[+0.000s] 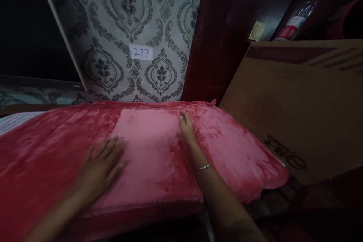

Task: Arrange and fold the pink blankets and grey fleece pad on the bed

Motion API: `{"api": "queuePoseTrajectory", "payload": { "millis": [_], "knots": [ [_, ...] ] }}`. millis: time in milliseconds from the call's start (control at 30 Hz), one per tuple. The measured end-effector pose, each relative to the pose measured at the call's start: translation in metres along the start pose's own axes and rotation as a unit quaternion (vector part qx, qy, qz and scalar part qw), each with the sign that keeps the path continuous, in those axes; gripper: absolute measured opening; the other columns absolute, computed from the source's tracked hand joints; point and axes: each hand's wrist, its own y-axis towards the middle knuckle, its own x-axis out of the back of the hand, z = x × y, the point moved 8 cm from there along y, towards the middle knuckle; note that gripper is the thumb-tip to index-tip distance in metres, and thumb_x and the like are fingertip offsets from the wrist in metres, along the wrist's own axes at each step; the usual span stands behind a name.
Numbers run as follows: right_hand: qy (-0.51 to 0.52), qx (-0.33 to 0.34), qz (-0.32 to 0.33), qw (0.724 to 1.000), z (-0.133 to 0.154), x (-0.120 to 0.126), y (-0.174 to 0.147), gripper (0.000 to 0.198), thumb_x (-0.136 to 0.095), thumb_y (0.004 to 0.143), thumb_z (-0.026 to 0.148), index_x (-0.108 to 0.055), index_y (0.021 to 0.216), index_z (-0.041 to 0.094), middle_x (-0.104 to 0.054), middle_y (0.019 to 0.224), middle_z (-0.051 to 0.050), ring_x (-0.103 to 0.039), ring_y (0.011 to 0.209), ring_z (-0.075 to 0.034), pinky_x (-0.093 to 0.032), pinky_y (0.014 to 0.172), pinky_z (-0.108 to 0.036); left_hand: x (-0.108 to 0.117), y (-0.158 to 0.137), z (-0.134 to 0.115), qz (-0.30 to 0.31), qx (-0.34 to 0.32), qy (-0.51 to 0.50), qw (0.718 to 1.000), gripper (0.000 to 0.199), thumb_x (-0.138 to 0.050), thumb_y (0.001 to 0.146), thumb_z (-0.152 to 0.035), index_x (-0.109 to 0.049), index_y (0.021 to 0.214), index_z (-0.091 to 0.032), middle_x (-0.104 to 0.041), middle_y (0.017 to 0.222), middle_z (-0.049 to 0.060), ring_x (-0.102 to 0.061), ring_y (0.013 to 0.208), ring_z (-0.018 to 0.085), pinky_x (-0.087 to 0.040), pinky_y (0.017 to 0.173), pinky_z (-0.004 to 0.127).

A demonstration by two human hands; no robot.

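A plush red-and-pink blanket (144, 155) lies spread in front of me, with a smoother, lighter pink section in its middle. My left hand (103, 162) is open over the left part of that section, its fingers spread and a little blurred. Farther away, near the blanket's back edge, my right hand (187, 126) touches the plush with its side, fingers stretched out close together. A thin bracelet (203, 167) circles my right wrist. Neither hand grips the cloth. Beyond my right forearm the blanket goes on to a rumpled, rounded end.
A large cardboard box (295, 102) leans along the right side, and a plastic bottle with a red cap (295, 22) stands behind it. Patterned wallpaper (124, 7) with a paper label (141, 52) reading 277 closes off the back. A dark red door frame (210, 45) adjoins it.
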Motion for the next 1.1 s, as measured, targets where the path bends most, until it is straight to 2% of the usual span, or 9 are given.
{"api": "queuePoseTrajectory", "payload": {
  "millis": [100, 200, 300, 400, 600, 833, 933, 1033, 1100],
  "knots": [
    [-0.187, 0.074, 0.134, 0.970, 0.022, -0.023, -0.040, 0.052, -0.072, 0.079, 0.036, -0.068, 0.130, 0.024, -0.054, 0.151, -0.006, -0.039, 0.147, -0.026, -0.017, 0.126, -0.046, -0.001, 0.016, -0.051, 0.006, -0.120, -0.032, 0.992, 0.068, -0.031, 0.097, -0.058, -0.037, 0.157, -0.028, -0.033, 0.165, 0.007, -0.027, 0.154, 0.032, -0.023, 0.123, 0.062],
    [-0.416, 0.098, 0.262, 0.865, 0.022, -0.032, -0.088, 0.059, -0.064, 0.090, 0.037, -0.055, 0.147, 0.026, -0.034, 0.164, -0.005, -0.020, 0.155, -0.028, -0.005, 0.127, -0.054, -0.017, 0.018, -0.081, 0.020, -0.168, -0.050, 0.984, 0.065, -0.037, 0.097, -0.057, -0.036, 0.157, -0.030, -0.033, 0.164, 0.007, -0.028, 0.153, 0.033, -0.026, 0.121, 0.063],
    [-0.565, 0.062, 0.329, 0.754, 0.013, -0.022, -0.117, 0.061, -0.053, 0.099, 0.041, -0.039, 0.157, 0.027, -0.021, 0.168, -0.003, -0.009, 0.157, -0.028, -0.003, 0.126, -0.057, -0.036, 0.013, -0.086, 0.008, -0.155, -0.049, 0.987, 0.062, -0.039, 0.097, -0.056, -0.039, 0.155, -0.033, -0.036, 0.163, 0.006, -0.032, 0.151, 0.034, -0.029, 0.118, 0.064],
    [-0.629, 0.045, 0.348, 0.694, 0.010, -0.017, -0.123, 0.063, -0.045, 0.103, 0.046, -0.029, 0.161, 0.029, -0.013, 0.170, -0.001, -0.007, 0.158, -0.027, -0.008, 0.127, -0.054, -0.046, 0.006, -0.078, -0.038, -0.146, -0.037, 0.988, 0.061, -0.040, 0.097, -0.055, -0.040, 0.155, -0.034, -0.038, 0.162, 0.006, -0.036, 0.149, 0.033, -0.031, 0.117, 0.062],
    [-0.650, 0.034, 0.338, 0.680, 0.014, -0.011, -0.114, 0.063, -0.040, 0.104, 0.050, -0.027, 0.161, 0.027, -0.016, 0.169, -0.003, -0.010, 0.157, -0.025, -0.009, 0.127, -0.053, -0.045, -0.007, -0.061, -0.116, -0.146, -0.010, 0.982, 0.060, -0.038, 0.098, -0.054, -0.047, 0.151, -0.029, -0.045, 0.157, 0.010, -0.046, 0.143, 0.033, -0.033, 0.116, 0.058],
    [-0.697, -0.009, 0.256, 0.670, 0.034, 0.050, -0.112, 0.062, -0.041, 0.104, 0.045, -0.030, 0.160, 0.022, -0.019, 0.168, -0.007, -0.011, 0.157, -0.026, -0.010, 0.126, -0.057, -0.042, -0.005, -0.059, -0.083, -0.126, -0.009, 0.989, 0.062, -0.033, 0.097, -0.056, -0.053, 0.148, -0.026, -0.046, 0.156, 0.011, -0.046, 0.142, 0.037, -0.036, 0.113, 0.062],
    [-0.692, -0.025, 0.210, 0.690, 0.050, 0.068, -0.125, 0.062, -0.044, 0.103, 0.041, -0.033, 0.159, 0.018, -0.022, 0.167, -0.011, -0.015, 0.156, -0.029, -0.016, 0.124, -0.060, -0.039, -0.002, -0.062, -0.068, -0.113, -0.019, 0.991, 0.062, -0.031, 0.098, -0.054, -0.055, 0.146, -0.023, -0.048, 0.154, 0.014, -0.047, 0.142, 0.037, -0.036, 0.113, 0.062],
    [-0.664, 0.050, 0.191, 0.721, 0.067, 0.057, -0.150, 0.060, -0.044, 0.103, 0.039, -0.034, 0.159, 0.020, -0.027, 0.166, -0.010, -0.017, 0.156, -0.029, -0.017, 0.124, -0.061, -0.034, -0.005, -0.080, -0.087, -0.128, -0.034, 0.987, 0.059, -0.031, 0.099, -0.048, -0.053, 0.147, -0.022, -0.049, 0.154, 0.016, -0.047, 0.142, 0.036, -0.033, 0.115, 0.062],
    [-0.641, 0.112, 0.227, 0.725, 0.068, 0.041, -0.172, 0.063, -0.048, 0.102, 0.041, -0.030, 0.161, 0.026, -0.029, 0.166, -0.006, -0.017, 0.156, -0.027, -0.016, 0.126, -0.060, -0.031, -0.013, -0.104, -0.119, -0.173, -0.035, 0.977, 0.056, -0.035, 0.099, -0.046, -0.051, 0.149, -0.025, -0.050, 0.154, 0.013, -0.046, 0.142, 0.034, -0.028, 0.118, 0.061]
  ]
}}
